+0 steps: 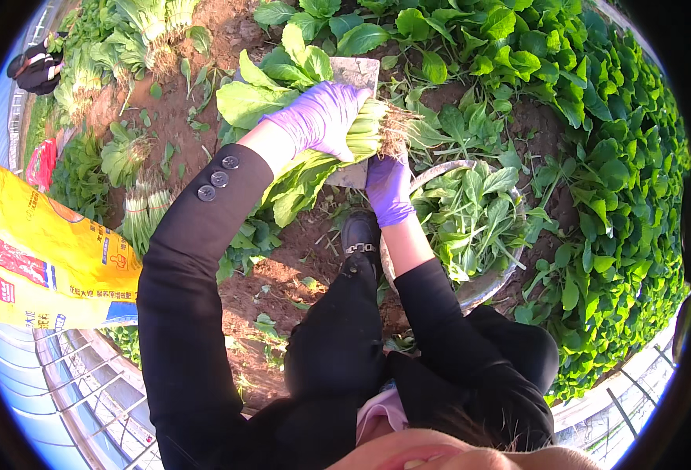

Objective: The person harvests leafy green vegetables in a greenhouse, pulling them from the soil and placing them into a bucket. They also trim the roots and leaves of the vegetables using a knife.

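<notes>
My left hand (325, 120), in a purple glove, is closed around a bunch of leafy greens (364, 130) with pale stems. The leaves point left and the brown roots (397, 128) point right. Just below the roots is my right hand (388, 179), also gloved in purple; its fingertips are hidden under the root end, so its hold cannot be made out. Behind the bunch lies a flat, soil-stained board (354, 73). Beside my right wrist stands a round tub (501, 276) heaped with loose leaves (469, 205).
Dense leafy plants (621, 194) grow along the right. Tied bundles of greens (146, 205) lie on soil at the left and upper left. A yellow printed sack (57, 258) stands at the left. Another person (39, 67) is at the far upper left. My shoe (360, 235) rests below the board.
</notes>
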Demonstrator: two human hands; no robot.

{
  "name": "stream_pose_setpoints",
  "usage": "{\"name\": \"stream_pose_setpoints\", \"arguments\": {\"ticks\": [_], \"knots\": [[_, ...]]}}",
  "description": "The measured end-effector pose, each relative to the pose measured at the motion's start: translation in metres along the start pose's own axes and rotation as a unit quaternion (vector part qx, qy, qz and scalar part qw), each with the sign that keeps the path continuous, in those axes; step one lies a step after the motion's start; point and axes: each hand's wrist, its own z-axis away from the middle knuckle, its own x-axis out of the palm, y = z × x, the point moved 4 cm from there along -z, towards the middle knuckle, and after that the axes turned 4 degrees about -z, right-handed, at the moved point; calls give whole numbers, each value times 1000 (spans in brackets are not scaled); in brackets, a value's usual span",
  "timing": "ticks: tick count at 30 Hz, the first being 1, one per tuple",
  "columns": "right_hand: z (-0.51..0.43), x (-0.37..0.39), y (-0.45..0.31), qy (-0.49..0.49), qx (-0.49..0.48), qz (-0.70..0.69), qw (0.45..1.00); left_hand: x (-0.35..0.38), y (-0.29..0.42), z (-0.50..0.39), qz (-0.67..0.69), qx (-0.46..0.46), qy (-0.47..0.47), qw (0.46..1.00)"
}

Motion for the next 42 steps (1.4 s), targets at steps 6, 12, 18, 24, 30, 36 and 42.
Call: {"name": "stream_pose_setpoints", "arguments": {"ticks": [6,12,18,24,30,36,42], "knots": [[30,-12,-50,-6,32,-4,999,-5,56,27,12,-42,10,999],[66,-48,-71,18,3,-10,1000,27,114,45,18,-49,16,999],[51,-3,-84,-132,-101,294,941,31,113,61,53,-41,99,993],[63,-6,-88,-83,-18,318,944,39,117,75,75,-40,126,988],[71,24,-118,-98,-59,699,706,52,112,79,81,-17,148,985],[202,58,-329,-55,-331,874,350,57,119,72,127,27,191,973],[465,-188,-430,288,-314,776,464,71,114,66,134,28,192,972]]}}
